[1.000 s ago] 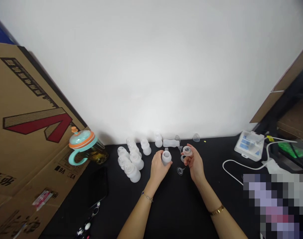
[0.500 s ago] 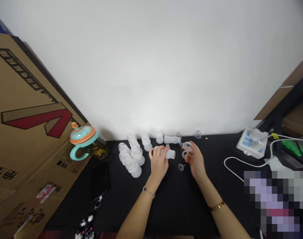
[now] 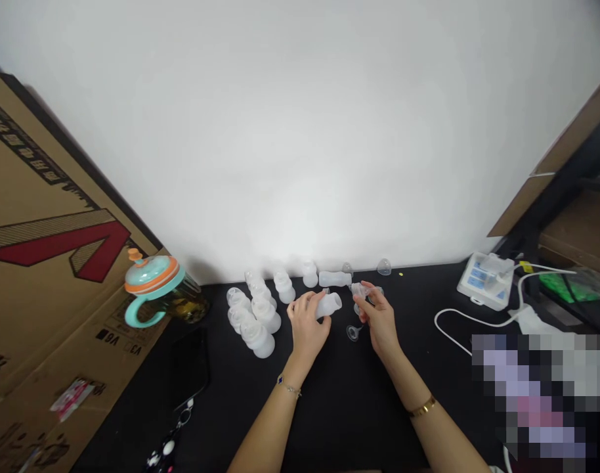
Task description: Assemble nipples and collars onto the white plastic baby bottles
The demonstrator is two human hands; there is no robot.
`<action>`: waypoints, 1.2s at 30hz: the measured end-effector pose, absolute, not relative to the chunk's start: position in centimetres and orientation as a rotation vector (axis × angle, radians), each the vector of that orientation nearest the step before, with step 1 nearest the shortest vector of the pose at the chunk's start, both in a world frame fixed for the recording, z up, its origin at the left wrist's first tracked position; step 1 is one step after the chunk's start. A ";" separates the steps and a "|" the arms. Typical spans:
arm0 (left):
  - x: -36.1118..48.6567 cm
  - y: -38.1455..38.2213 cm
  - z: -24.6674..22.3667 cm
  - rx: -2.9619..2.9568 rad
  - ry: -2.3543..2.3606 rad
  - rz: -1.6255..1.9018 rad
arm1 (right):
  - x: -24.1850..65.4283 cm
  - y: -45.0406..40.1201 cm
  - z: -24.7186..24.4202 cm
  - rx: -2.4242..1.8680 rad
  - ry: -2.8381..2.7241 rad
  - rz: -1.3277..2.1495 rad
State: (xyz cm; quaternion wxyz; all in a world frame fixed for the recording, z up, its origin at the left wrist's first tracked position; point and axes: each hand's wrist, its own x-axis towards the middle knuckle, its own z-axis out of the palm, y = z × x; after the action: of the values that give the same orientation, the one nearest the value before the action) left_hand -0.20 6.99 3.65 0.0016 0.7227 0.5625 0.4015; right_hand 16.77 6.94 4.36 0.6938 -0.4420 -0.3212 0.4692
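Currently, L hand (image 3: 310, 327) is closed on a white bottle body (image 3: 328, 305), tilted w/ its open mouth toward the R hand (image 3: 381, 323), whose fingers pinch a clear ribbed fitting (image 3: 360, 290) near that mouth, the two parts apart. Clear funnel-shaped pc. (image 3: 352, 332) lies on the black tabletop (image 3: 349, 407) between the forearms, just beyond the fingertips; a second bottle body (image 3: 335, 279) lies on its side near the wall (image 3: 300, 131), w/ a clear dome cap (image 3: 384, 267) to its right. Assembled bottles (image 3: 263, 315) stand upright in a cluster left of the L hand, beside the lidded jug (image 3: 152, 276).
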 end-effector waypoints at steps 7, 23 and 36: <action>-0.1 7.0 3.5 2.270 1.727 1.260 | 16.8 7.1 3.9 -0.993 -0.784 0.979; 0.3 6.8 3.3 2.273 1.698 1.276 | 16.5 7.1 4.0 -0.975 -0.726 1.136; 0.2 6.9 3.3 2.288 1.688 1.252 | 16.7 7.5 3.2 -1.032 -0.772 0.877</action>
State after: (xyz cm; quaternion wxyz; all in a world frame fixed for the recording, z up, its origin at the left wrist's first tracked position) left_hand 0.19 6.86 3.29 0.0174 0.7364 0.5432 0.4029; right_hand 16.73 7.49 3.20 0.7112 -0.4653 -0.3482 0.3955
